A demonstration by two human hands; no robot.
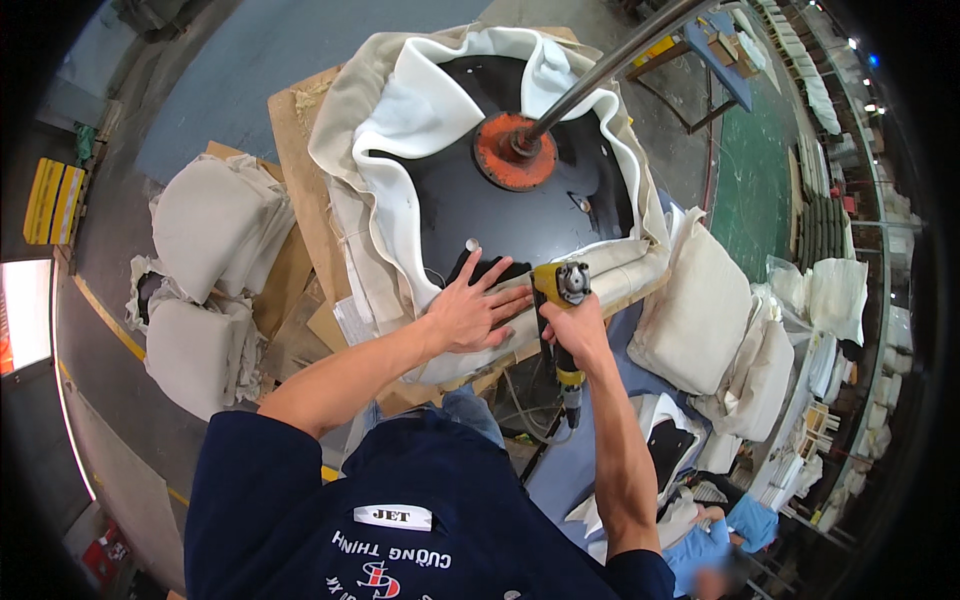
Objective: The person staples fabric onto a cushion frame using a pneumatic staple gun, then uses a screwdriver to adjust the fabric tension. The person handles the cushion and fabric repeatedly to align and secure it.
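Both hands work at the near edge of a black seat base (pixel 520 200): the left hand (pixel 470 312) flat, fingers spread, pressing cream fabric (pixel 420 120); the right hand (pixel 572 325) gripping a yellow staple gun (pixel 560 300). Beyond, finished cushions (pixel 215 225) pile on the workshop floor (pixel 250 50).

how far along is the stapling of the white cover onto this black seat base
Partly done. The white fabric is already draped over the rim of the black base all round. In hand: the left hand presses the near edge flat while the right hand holds the yellow staple gun there. The far folds look loose.
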